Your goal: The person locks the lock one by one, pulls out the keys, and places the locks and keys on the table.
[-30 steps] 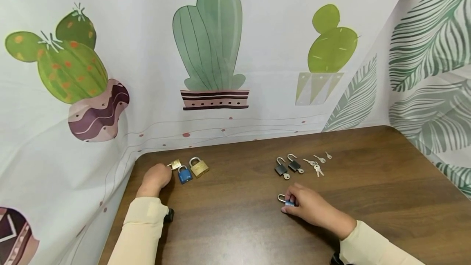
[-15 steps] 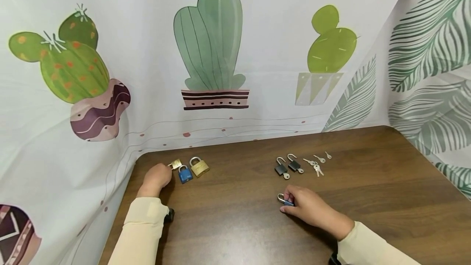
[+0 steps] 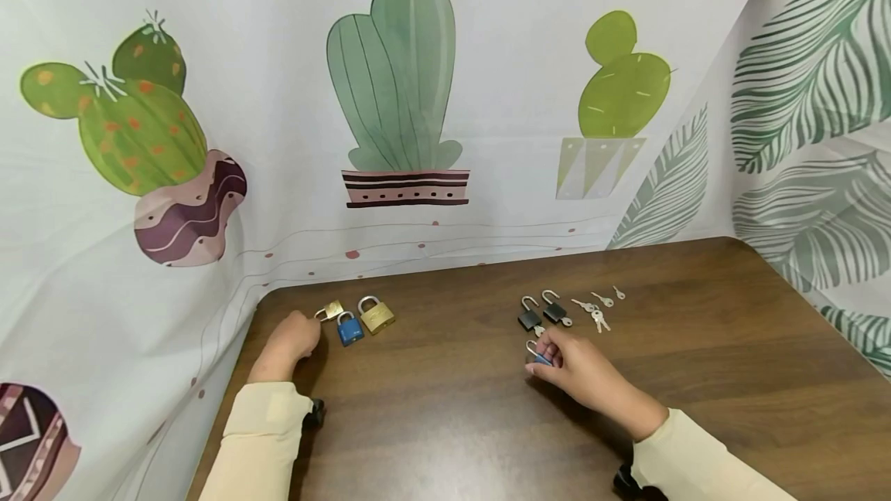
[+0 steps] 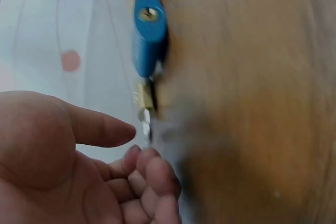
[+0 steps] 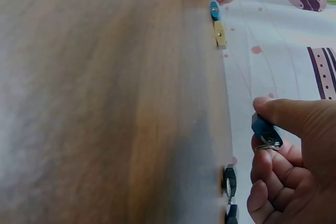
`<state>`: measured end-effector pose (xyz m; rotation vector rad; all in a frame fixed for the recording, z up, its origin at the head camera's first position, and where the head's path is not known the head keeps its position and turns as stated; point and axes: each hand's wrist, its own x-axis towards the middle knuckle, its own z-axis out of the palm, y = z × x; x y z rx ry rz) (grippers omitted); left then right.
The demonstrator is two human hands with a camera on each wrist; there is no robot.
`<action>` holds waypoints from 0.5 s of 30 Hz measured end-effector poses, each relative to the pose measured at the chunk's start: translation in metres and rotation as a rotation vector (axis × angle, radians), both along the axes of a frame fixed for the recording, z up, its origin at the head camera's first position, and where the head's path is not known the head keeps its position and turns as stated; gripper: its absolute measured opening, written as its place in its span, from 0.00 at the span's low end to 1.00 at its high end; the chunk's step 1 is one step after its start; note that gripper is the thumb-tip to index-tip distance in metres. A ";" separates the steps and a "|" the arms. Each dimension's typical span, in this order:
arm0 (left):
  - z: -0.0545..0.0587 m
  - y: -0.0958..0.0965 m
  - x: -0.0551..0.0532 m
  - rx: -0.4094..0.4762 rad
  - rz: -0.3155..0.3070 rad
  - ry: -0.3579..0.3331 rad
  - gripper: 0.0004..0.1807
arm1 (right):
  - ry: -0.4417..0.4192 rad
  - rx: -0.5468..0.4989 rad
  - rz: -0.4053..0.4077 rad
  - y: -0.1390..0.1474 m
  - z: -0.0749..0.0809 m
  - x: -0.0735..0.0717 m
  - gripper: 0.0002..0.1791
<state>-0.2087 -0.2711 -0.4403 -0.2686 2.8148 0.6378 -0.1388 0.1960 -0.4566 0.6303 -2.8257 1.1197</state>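
Observation:
My right hand (image 3: pixel 588 381) pinches a small blue padlock (image 5: pixel 261 125) between thumb and fingers, just in front of the black padlocks. Its shackle stands open in the head view, and a silvery metal piece shows at its end in the right wrist view. At the table's left side, my left hand (image 3: pixel 287 345) is beside the shackle of a small brass padlock (image 3: pixel 334 309). In the left wrist view the left thumb and loosely curled fingers are apart, holding nothing. Next to the small brass padlock lie another blue padlock (image 3: pixel 350 329) and a larger brass padlock (image 3: pixel 377 315).
Two black padlocks, one nearer (image 3: pixel 530 320) and one farther (image 3: pixel 554 312), lie with open shackles and keys in them. Several loose keys (image 3: pixel 599 320) lie to their right. A printed cloth (image 3: pixel 515 176) hangs behind the wooden table (image 3: pixel 431 408).
My right hand has moved away from me with the blue padlock, closer to the black padlocks. My left hand has drawn back slightly from the small brass padlock.

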 end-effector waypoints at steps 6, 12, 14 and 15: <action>0.016 0.026 0.011 0.046 0.006 0.109 0.20 | -0.001 -0.075 -0.035 -0.007 0.005 -0.006 0.14; 0.041 0.074 0.028 0.076 -0.081 0.232 0.12 | -0.039 -0.154 -0.049 -0.012 0.016 -0.012 0.14; 0.048 0.089 0.033 0.104 -0.128 0.236 0.11 | -0.092 -0.197 -0.040 -0.014 0.020 -0.014 0.14; 0.050 0.096 0.035 0.118 -0.153 0.234 0.11 | -0.124 -0.222 -0.033 -0.014 0.022 -0.014 0.14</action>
